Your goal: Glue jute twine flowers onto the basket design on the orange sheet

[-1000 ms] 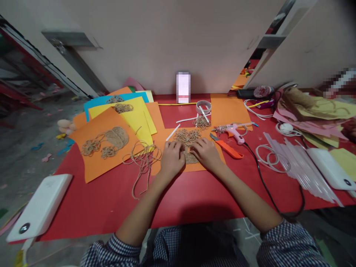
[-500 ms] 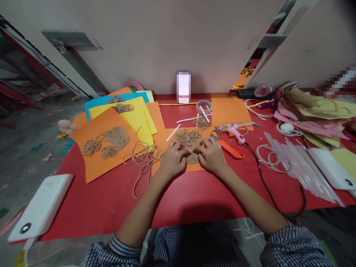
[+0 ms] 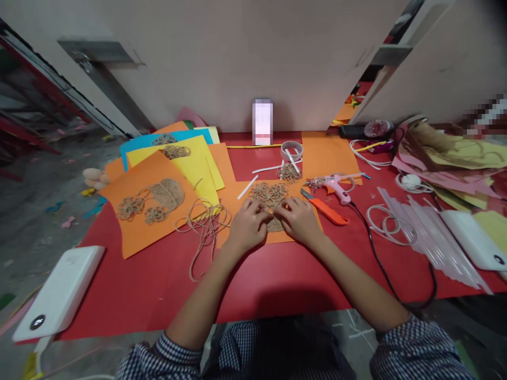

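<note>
On an orange paper sheet [image 3: 313, 233] in front of me lies a flat piece of jute twine [image 3: 274, 225], with looped twine flowers [image 3: 269, 194] at its far end. From the left, my left hand [image 3: 249, 224] bends its fingers and thumb onto the twine piece. My right hand [image 3: 300, 219] pinches at the same piece from the other side, its fingertips close to the left ones. The fingers hide part of the twine between them. Beside the right hand lies an orange utility knife [image 3: 327, 211], and beyond it a pink glue gun [image 3: 335, 189].
Loose twine [image 3: 204, 224] and another orange sheet [image 3: 130, 235] with a coiled twine piece are on the left. A tape roll [image 3: 291, 151] sits at the back, near a propped phone [image 3: 262, 122]. Glue sticks [image 3: 431, 237] and a white power bank [image 3: 473, 240] lie on the right.
Both hands have shifted slightly and their fingertips have come closer together over the twine piece. Other things on the table stay where they were.
</note>
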`<state>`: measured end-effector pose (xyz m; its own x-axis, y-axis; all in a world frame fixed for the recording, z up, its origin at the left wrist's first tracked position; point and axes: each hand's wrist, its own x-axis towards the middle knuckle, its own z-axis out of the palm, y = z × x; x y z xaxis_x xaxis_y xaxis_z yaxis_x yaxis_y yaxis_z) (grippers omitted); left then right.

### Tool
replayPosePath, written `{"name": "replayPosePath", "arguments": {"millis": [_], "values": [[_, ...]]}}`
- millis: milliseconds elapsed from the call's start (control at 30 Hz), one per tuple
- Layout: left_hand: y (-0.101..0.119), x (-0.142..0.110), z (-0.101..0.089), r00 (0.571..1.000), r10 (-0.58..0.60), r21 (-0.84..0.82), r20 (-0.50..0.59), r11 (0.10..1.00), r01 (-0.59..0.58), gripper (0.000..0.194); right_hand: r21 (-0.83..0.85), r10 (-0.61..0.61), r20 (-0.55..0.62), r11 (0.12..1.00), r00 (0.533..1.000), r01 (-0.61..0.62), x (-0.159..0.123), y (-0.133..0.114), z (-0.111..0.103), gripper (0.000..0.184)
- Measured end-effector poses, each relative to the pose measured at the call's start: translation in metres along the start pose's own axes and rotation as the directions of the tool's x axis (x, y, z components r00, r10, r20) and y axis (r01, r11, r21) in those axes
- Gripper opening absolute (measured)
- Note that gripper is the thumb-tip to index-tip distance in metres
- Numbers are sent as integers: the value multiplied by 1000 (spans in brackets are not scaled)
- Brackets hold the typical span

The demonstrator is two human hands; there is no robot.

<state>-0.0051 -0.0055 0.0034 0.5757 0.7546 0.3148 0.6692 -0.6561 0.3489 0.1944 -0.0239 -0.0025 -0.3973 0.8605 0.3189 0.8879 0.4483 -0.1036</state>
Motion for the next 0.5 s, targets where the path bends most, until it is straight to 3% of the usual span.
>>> {"name": "replayPosePath", "arguments": {"millis": [333,500], "values": [[-3,2,2,998,-54,-92,11,994,54,39,144,31,1,989,1000,-31,0,5,1,21],[-3,1,1,997,-78,-80,-25,994,75,36,140,26,24,990,999,-29,0,5,4,21]]}}
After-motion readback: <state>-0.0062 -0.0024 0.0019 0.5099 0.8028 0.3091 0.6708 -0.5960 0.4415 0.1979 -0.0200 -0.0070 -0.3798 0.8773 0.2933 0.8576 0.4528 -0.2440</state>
